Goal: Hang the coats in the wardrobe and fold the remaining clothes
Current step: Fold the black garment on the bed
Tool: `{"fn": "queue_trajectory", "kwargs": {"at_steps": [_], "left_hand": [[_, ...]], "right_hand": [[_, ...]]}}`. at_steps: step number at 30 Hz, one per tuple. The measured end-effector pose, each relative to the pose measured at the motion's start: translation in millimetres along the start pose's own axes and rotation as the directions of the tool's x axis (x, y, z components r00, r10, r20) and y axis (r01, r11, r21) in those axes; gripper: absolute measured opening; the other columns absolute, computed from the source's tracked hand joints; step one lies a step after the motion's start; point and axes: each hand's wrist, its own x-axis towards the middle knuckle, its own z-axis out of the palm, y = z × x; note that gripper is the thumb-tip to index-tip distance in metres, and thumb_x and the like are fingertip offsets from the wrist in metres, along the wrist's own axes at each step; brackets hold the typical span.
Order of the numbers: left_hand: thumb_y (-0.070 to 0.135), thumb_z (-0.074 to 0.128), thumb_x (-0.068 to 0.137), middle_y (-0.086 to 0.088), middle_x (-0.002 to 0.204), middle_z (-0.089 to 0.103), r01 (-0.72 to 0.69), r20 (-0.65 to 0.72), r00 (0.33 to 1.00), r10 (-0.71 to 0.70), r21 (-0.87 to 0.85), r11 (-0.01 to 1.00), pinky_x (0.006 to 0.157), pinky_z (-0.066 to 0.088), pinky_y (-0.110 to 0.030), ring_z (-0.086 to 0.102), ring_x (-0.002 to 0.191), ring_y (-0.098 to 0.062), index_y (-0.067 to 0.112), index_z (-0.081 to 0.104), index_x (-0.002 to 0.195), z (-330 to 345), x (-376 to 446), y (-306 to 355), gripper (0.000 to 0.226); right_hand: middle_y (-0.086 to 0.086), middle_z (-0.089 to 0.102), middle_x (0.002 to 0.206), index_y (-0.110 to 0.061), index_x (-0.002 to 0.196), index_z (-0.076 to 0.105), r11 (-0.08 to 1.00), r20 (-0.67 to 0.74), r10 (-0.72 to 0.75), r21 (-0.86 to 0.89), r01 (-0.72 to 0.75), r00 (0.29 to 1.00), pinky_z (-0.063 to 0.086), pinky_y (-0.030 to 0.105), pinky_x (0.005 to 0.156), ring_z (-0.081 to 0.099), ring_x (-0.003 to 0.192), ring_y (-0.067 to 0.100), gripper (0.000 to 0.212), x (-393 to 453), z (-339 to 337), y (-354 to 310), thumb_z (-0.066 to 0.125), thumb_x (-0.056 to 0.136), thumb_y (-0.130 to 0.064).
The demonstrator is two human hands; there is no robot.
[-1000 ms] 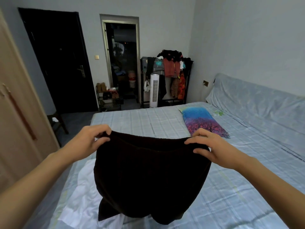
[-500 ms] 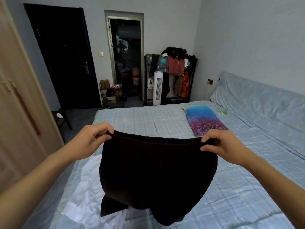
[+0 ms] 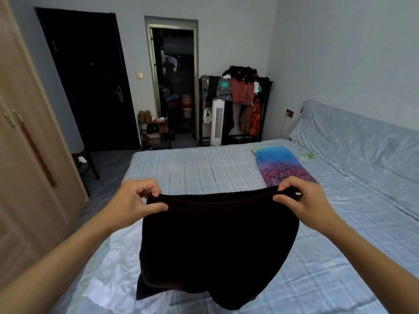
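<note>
Dark fabric, a black garment [image 3: 217,241], hangs stretched between both hands above the bed [image 3: 317,257], its top hem pulled almost level and its lower part drooping to touch the bedding. The left hand [image 3: 131,200] pinches the left corner of the hem, thumb laid across the front and fingers curled behind. The right hand [image 3: 303,200] grips the right corner the same way, fingers bent over the edge. What kind of garment it is stays hard to judge, possibly shorts or a folded knit. Under its lower left edge lies a white cloth [image 3: 113,275] on the pale blue checked sheet. Farther up the bed rests a blue and pink pillow [image 3: 281,166]. A wooden wardrobe [image 3: 29,155] stands at the left, and a clothes rack [image 3: 238,98] against the far wall.
</note>
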Motion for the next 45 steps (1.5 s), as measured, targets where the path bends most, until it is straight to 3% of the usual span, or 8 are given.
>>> {"fn": "queue_trajectory", "kwargs": {"at_steps": [3, 6, 9, 12, 30, 37, 41, 45], "left_hand": [[0.025, 0.083, 0.073, -0.004, 0.085, 0.069, 0.16, 0.079, 0.985, -0.152, -0.113, 0.981, 0.073, 0.053, -0.046, 0.064, 0.074, -0.024, 0.028, 0.057, 0.102, 5, 4, -4, 0.038], [0.011, 0.077, 0.083, 0.002, 0.094, 0.073, 0.325, 0.22, 0.926, -0.308, -0.044, 0.945, 0.084, 0.054, -0.039, 0.07, 0.089, -0.016, 0.035, 0.069, 0.101, 22, 19, -7, 0.031], [0.005, 0.072, 0.085, -0.008, 0.087, 0.075, 0.549, 0.049, 0.835, -0.547, -0.135, 0.825, 0.079, 0.058, -0.039, 0.072, 0.087, -0.027, 0.019, 0.075, 0.083, 52, 44, 0, 0.015], [0.007, 0.071, 0.084, -0.011, 0.087, 0.073, 0.623, -0.152, 0.715, -0.683, -0.305, 0.72, 0.075, 0.057, -0.034, 0.071, 0.086, -0.028, 0.014, 0.071, 0.079, 80, 56, 9, 0.009], [0.024, 0.077, 0.082, 0.006, 0.082, 0.072, 0.354, -0.255, 0.809, -0.529, -0.507, 0.786, 0.076, 0.061, -0.034, 0.07, 0.078, -0.006, 0.026, 0.069, 0.087, 134, 31, 99, 0.01], [0.015, 0.074, 0.086, -0.005, 0.091, 0.074, 0.417, -0.13, 0.741, -0.659, -0.68, 0.603, 0.076, 0.061, -0.035, 0.074, 0.084, -0.017, 0.019, 0.067, 0.098, 134, 26, 103, 0.014], [0.01, 0.079, 0.081, -0.002, 0.085, 0.076, 0.426, -0.054, 0.73, -0.681, -0.744, 0.516, 0.07, 0.06, -0.029, 0.075, 0.079, -0.013, 0.017, 0.065, 0.103, 137, 22, 105, 0.027], [0.014, 0.076, 0.084, 0.005, 0.087, 0.076, 0.421, -0.05, 0.849, -0.527, -0.54, 0.729, 0.084, 0.059, -0.03, 0.072, 0.086, -0.005, 0.021, 0.066, 0.11, 126, 17, 99, 0.029]], "right_hand": [[-0.014, 0.066, 0.084, -0.035, 0.114, 0.067, 0.996, 0.128, 0.083, 0.012, -0.085, 0.988, 0.049, 0.012, 0.07, 0.064, 0.077, 0.004, 0.039, 1, 0, 7, 0.079, 0.082, -0.015], [-0.016, 0.07, 0.079, -0.031, 0.093, 0.072, 0.967, 0.249, 0.18, -0.225, -0.124, 0.952, 0.043, 0.019, 0.07, 0.064, 0.075, -0.002, 0.012, 20, 18, 20, 0.075, 0.086, -0.022], [0.001, 0.067, 0.073, -0.006, 0.08, 0.072, 0.878, 0.107, 0.442, -0.256, -0.405, 0.89, 0.037, 0.025, 0.066, 0.06, 0.07, 0.014, 0.017, 38, 51, 25, 0.071, 0.088, -0.021], [0.008, 0.06, 0.063, 0.003, 0.07, 0.067, 0.768, -0.053, 0.64, 0.063, -0.637, 0.767, 0.04, 0.031, 0.061, 0.057, 0.066, 0.022, 0.025, 43, 83, 16, 0.07, 0.085, -0.017], [-0.011, 0.068, 0.076, -0.026, 0.089, 0.064, 0.928, -0.11, 0.281, 0.284, -0.24, 0.953, 0.047, 0.009, 0.063, 0.065, 0.076, -0.002, 0.011, 24, 108, -72, 0.075, 0.085, -0.025], [-0.017, 0.068, 0.106, -0.039, 0.116, 0.062, 0.886, 0.261, 0.205, 0.361, -0.292, 0.943, 0.052, 0.015, 0.079, 0.065, 0.101, -0.002, 0.051, 9, 98, -65, 0.083, 0.07, -0.04], [-0.018, 0.06, 0.112, -0.036, 0.12, 0.059, 0.968, 0.173, 0.133, 0.187, -0.165, 0.976, 0.046, 0.01, 0.087, 0.058, 0.104, -0.006, 0.062, -1, 112, -67, 0.087, 0.065, -0.04], [-0.013, 0.069, 0.099, -0.026, 0.11, 0.069, 0.947, 0.083, 0.224, 0.216, -0.237, 0.971, 0.048, 0.014, 0.082, 0.064, 0.094, -0.002, 0.041, -9, 113, -59, 0.077, 0.073, -0.011]]}}
